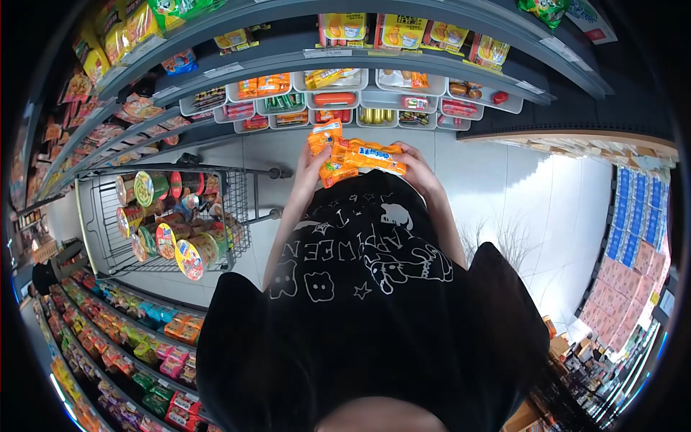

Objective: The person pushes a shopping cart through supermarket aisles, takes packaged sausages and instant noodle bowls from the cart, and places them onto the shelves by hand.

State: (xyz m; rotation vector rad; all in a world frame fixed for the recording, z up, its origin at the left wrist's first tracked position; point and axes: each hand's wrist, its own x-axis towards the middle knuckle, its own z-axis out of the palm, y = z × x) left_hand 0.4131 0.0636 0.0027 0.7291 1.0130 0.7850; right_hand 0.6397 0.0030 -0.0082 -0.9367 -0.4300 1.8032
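Two orange packages are held in front of my black shirt, just below the shelf trays. My left hand [312, 164] is closed on the left orange package [326, 133], which stands roughly upright with its lower part beside the other one. My right hand [416, 164] grips the right end of the long orange package [371, 155], which has blue lettering on a pale label and lies nearly level. The two packages overlap near their middle. Right above them are white trays [335, 118] with sausages and other wrapped snacks.
A wire shopping cart [108, 248] with several instant noodle cups stands at the left. Shelves of packaged snacks [144, 353] line the lower left. Stacked blue and pink boxes [633, 216] are at the right. Grey shelf edges [331, 54] curve overhead.
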